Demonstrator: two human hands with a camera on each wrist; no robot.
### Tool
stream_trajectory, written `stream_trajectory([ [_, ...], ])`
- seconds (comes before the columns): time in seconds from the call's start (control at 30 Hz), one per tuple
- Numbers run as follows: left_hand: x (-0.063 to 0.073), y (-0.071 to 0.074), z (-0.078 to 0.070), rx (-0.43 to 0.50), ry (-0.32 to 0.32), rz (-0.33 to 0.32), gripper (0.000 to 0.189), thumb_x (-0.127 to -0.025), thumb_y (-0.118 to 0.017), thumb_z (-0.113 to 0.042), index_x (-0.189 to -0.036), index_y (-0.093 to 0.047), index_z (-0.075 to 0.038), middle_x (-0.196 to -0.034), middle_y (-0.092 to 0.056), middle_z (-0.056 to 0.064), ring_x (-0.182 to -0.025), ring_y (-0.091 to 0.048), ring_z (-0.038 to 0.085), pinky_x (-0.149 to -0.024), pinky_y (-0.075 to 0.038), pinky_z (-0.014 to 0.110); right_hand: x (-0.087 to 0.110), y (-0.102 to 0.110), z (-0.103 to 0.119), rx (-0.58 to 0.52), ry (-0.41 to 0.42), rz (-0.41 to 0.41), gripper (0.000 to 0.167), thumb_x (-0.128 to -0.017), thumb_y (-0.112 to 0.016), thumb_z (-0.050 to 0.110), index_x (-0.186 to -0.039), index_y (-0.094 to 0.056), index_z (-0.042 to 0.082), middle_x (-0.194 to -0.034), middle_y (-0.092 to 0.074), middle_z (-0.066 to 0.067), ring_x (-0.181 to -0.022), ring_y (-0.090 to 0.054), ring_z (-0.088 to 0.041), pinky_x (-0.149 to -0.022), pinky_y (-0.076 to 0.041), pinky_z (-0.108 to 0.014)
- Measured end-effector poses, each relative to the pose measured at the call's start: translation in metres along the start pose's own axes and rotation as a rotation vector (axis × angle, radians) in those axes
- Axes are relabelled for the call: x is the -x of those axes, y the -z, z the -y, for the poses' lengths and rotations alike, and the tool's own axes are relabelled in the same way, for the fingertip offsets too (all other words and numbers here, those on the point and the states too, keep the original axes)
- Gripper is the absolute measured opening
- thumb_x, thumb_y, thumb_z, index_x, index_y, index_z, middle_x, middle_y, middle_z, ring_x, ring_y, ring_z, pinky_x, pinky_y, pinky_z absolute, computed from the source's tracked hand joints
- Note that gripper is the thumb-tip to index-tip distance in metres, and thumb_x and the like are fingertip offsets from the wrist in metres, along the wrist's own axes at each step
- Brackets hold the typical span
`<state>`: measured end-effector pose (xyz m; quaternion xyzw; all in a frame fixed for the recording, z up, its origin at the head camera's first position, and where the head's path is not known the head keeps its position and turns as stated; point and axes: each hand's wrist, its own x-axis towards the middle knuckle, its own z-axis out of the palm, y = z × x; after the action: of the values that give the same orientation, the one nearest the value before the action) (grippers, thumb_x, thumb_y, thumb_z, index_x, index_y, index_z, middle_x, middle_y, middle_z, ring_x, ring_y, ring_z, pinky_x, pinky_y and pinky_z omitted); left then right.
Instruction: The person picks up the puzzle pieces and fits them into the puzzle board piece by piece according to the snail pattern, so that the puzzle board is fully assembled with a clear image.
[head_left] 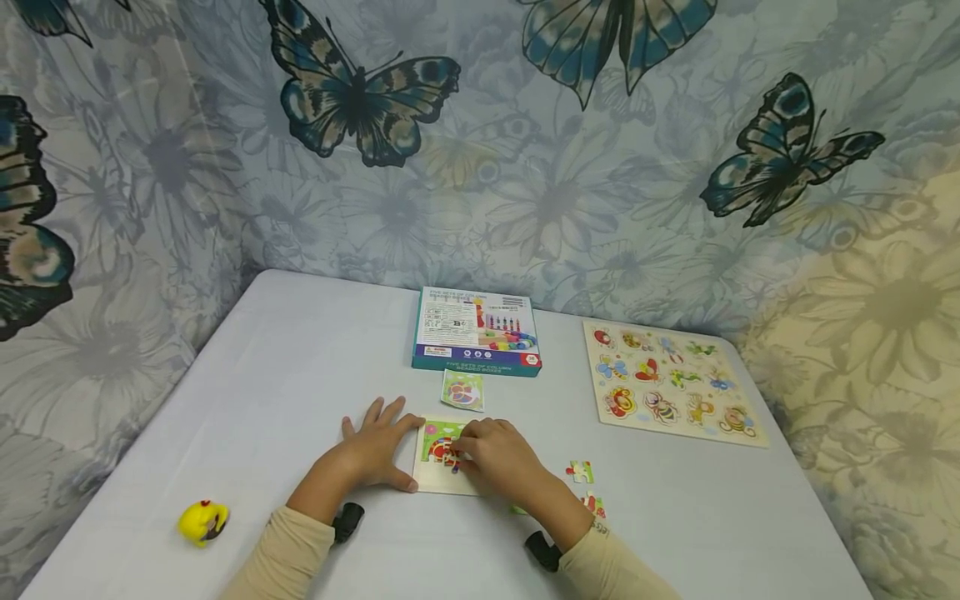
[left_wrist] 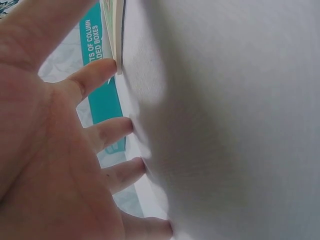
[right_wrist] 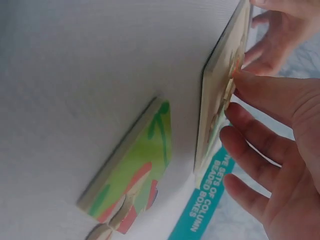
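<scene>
Right hand: fingers bent together over the puzzle tray, thumb and fingertips pinching a jigsaw piece at its surface.
Left hand: fingers spread wide, grasping nothing; index finger and thumb touch the tray's near side.
Puzzle tray: pale wood, flat between the two hands; bare along the edge closest to the wrists.
Fitted pieces: green and red, in the tray, just left of the right fingertips.
Loose jigsaw pieces: two lie right of the right hand; a green one shows partly beneath that wrist.
Picture card: just beyond the right hand, near the box.
Beaded-boxes carton: farther beyond both hands, lying flat.
Insect puzzle board: well to the right hand's far right.
Yellow toy: well left of the left hand.
</scene>
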<state>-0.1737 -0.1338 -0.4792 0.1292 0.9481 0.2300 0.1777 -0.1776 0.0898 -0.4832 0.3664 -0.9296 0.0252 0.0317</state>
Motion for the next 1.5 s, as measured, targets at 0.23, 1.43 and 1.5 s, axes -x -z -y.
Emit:
stream_trajectory([
  [0.23,0.000,0.000,0.000,-0.017,-0.005,-0.005,0.088,-0.062,-0.090,-0.040,-0.138,-0.050,-0.021,-0.159,-0.022,0.017,-0.145,-0.010,0.049,-0.099,-0.010,0.083,-0.002,0.002,0.003,0.038,-0.012,0.010,0.027,-0.084,-0.076,0.028,-0.111,-0.074,0.022,-0.103,-0.070,0.004,-0.096,-0.063,-0.014,-0.096,-0.050,-0.036],
  [1.43,-0.003,-0.005,0.002,0.004,-0.006,-0.017,0.088,-0.062,-0.091,-0.038,-0.138,-0.050,-0.021,-0.159,-0.022,0.017,-0.145,-0.009,0.048,-0.099,-0.006,0.083,0.087,0.021,-0.074,-0.069,-0.293,-0.036,0.029,-0.075,-0.083,0.015,-0.103,-0.075,0.016,-0.102,-0.069,0.000,-0.099,-0.062,-0.021,-0.088,-0.051,-0.043],
  [1.5,-0.003,-0.006,0.002,-0.001,-0.008,-0.014,0.089,-0.062,-0.090,-0.038,-0.139,-0.050,-0.021,-0.159,-0.022,0.017,-0.145,-0.009,0.049,-0.099,-0.007,0.083,0.095,0.022,-0.080,-0.070,-0.321,-0.031,0.029,-0.075,-0.083,0.014,-0.103,-0.075,0.016,-0.102,-0.069,0.001,-0.100,-0.062,-0.021,-0.089,-0.050,-0.044],
])
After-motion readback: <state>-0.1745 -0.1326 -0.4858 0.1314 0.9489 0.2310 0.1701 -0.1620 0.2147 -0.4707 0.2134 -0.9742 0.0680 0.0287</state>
